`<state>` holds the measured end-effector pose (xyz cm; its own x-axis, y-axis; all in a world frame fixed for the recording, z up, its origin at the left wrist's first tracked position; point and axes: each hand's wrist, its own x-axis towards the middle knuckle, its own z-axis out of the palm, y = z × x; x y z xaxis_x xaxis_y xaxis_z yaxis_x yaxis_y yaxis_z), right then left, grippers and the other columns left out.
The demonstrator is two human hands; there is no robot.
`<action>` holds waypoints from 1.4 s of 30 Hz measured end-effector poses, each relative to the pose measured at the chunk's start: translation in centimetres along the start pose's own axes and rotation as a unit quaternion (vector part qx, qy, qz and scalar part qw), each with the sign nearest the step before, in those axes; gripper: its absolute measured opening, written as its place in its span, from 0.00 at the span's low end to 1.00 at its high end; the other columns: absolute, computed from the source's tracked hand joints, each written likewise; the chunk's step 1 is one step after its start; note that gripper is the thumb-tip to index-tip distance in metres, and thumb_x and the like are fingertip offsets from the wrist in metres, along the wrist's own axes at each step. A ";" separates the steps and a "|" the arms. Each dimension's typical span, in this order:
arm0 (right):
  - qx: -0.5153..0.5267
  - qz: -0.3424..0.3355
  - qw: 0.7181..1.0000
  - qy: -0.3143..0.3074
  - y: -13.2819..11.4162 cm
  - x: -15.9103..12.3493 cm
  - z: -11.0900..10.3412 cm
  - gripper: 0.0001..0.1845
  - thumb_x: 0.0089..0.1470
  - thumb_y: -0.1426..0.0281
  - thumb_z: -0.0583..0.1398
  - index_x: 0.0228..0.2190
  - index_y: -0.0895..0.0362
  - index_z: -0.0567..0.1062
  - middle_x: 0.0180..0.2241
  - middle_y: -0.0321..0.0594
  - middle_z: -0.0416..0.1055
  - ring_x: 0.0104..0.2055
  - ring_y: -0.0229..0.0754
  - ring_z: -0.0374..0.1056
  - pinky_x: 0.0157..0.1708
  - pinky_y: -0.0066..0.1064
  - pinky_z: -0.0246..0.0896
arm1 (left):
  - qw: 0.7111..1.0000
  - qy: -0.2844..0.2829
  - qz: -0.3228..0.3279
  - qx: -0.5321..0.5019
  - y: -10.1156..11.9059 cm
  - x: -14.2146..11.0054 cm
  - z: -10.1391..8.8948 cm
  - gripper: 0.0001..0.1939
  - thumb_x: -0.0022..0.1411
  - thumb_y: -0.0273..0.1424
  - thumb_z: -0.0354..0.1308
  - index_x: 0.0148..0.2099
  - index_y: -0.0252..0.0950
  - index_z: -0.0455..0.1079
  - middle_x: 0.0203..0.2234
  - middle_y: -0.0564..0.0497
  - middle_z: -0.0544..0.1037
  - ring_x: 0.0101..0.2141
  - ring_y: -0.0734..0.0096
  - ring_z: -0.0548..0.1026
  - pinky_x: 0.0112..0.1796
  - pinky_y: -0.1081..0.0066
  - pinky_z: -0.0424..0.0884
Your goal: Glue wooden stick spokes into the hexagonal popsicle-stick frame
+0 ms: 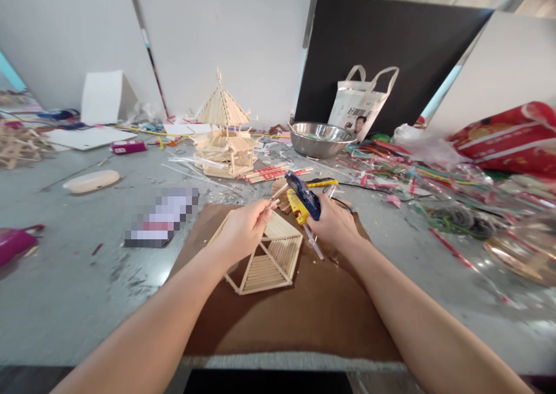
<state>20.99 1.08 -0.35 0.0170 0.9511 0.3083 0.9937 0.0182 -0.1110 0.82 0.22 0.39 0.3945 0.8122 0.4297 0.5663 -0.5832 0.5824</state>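
Note:
My left hand (249, 226) is closed in a pinch on a thin wooden stick (279, 193), above a flat many-sided frame (267, 269) made of pale wooden sticks. Some of the frame's wedge-shaped sections are filled with rows of sticks, and my hand and forearm hide part of it. My right hand (336, 223) is wrapped around a blue and yellow hot glue gun (299, 200), to the right of the frame. From the gun a clear glue stick (313, 243) juts out toward me. Beneath both hands lies a brown board (278, 330).
Behind stands a pagoda model (223, 130) built of sticks. Red-and-white sticks (269, 174), a metal bowl (321, 145) and a tote bag (356, 107) are nearby. A blurred-out phone-like slab (163, 220) lies left; tangled wires and scraps (434, 179) cover the right side.

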 end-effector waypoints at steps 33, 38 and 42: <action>0.080 -0.194 0.977 -0.036 -1.8 -1.6 -0.6 0.30 0.40 0.70 0.52 0.48 0.61 0.56 0.42 0.48 0.63 0.42 0.47 0.60 0.39 0.35 0.53 | 0.998 0.032 -0.027 -0.051 -0.5 0.2 0.5 0.12 0.55 0.30 0.44 0.25 0.33 0.66 0.18 0.55 0.69 0.21 0.78 0.64 0.24 0.79 0.58; 0.068 -0.198 0.977 -0.031 -1.8 -1.7 -0.5 0.30 0.40 0.69 0.52 0.48 0.63 0.56 0.42 0.49 0.64 0.41 0.47 0.61 0.38 0.34 0.54 | 0.998 0.026 -0.037 -0.045 -0.5 0.2 0.4 0.12 0.55 0.32 0.44 0.25 0.33 0.65 0.16 0.56 0.66 0.20 0.78 0.63 0.24 0.79 0.57; 0.070 -0.194 0.978 -0.034 -2.0 -1.8 -0.4 0.30 0.41 0.69 0.52 0.48 0.63 0.56 0.41 0.48 0.65 0.41 0.47 0.62 0.38 0.34 0.54 | 0.997 0.029 -0.040 -0.053 -0.4 0.3 0.2 0.13 0.55 0.33 0.45 0.24 0.33 0.64 0.16 0.56 0.65 0.19 0.79 0.62 0.23 0.79 0.57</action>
<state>18.98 -0.75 -0.26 -0.3707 0.8822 0.2903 0.8988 0.4195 -0.1272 0.87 0.67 0.09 0.3066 0.8557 0.4169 0.5139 -0.5174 0.6843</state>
